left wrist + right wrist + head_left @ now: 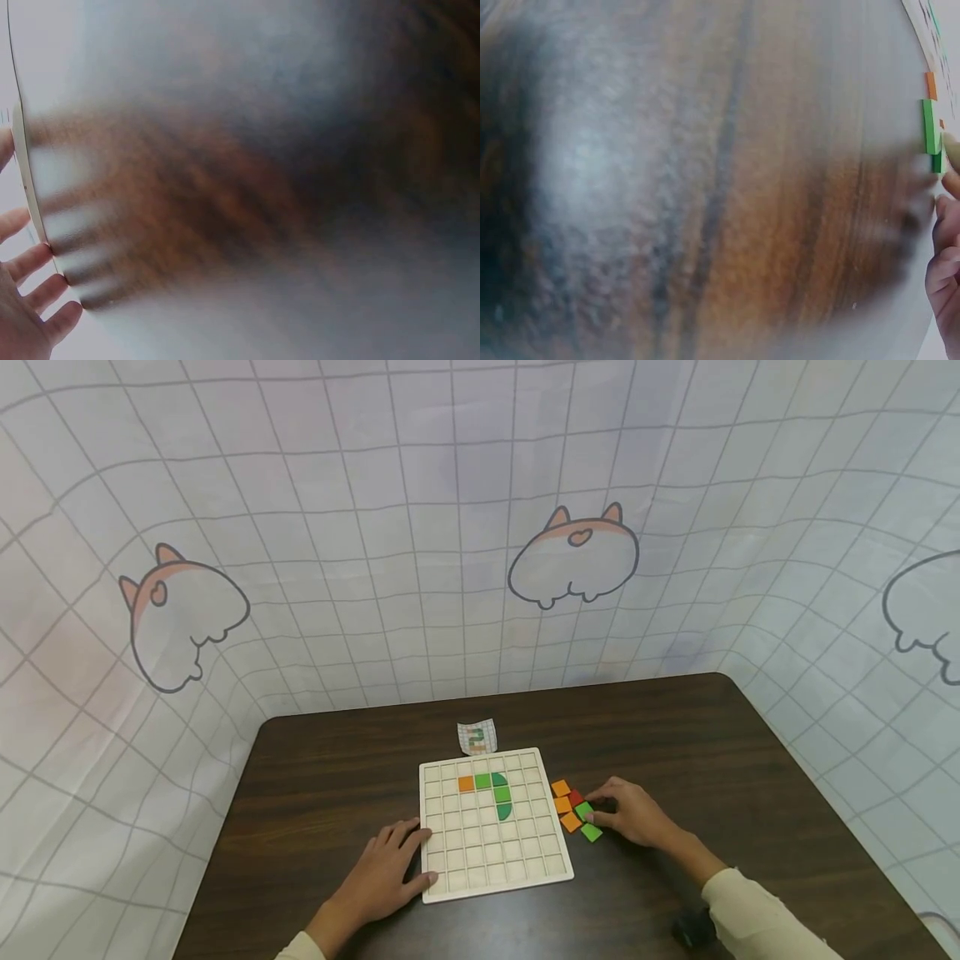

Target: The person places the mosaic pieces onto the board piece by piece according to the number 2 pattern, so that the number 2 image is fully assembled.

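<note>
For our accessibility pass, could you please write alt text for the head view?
A person's right hand is at loose orange, red and green tiles beside a cream grid board, while the left hand touches its left edge. The board holds five orange and green tiles; a patterned card lies beyond, on the wood-grain table.

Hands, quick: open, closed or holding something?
Left hand: open, at the left edge of the board.
Right hand: at a green tile; whether it grips it can't be told.

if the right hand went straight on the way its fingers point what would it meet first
The right hand would likely meet the upper loose green tile first, with the red tile almost as near; exact depth is unclear.
</note>
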Available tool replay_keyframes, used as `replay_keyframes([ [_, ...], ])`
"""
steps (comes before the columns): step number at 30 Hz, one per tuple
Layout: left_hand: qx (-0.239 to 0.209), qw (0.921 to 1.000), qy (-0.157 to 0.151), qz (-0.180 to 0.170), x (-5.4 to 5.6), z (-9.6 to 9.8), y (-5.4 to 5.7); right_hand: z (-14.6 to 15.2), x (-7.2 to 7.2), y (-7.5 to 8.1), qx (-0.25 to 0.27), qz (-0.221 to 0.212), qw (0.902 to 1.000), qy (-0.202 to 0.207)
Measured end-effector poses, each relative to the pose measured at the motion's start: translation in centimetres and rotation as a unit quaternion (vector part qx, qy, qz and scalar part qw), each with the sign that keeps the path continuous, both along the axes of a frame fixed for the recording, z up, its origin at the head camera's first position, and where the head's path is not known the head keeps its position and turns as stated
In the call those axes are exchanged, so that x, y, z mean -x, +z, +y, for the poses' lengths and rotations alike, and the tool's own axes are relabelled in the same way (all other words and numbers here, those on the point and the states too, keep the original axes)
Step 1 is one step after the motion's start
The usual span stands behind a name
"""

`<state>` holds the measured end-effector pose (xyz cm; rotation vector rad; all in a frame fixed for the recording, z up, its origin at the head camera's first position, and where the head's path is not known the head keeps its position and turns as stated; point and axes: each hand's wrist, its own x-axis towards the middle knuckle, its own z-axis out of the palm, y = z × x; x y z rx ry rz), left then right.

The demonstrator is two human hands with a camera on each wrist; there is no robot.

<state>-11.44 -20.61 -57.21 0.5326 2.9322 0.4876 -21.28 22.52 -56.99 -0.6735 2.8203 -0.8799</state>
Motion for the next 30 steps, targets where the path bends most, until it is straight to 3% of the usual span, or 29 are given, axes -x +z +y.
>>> replay_keyframes([
  [16, -0.001, 1.0000, 0.003, -0.005, -0.06, 0.05, -0.02, -0.24, -0.02, -0.23, -0.001, 0.006, 1.0000, -0.006],
  [24, 0.000, 1.0000, 0.003, -0.005, -0.07, 0.14, 0.31, -0.04, 0.30, 0.07, 0.038, -0.043, 0.9981, 0.022],
  [30, -0.004, 0.9999, 0.003, -0.009, -0.13, 0.19, 0.43, -0.10, 0.41, 0.48, 0.049, -0.057, 0.9959, 0.050],
])
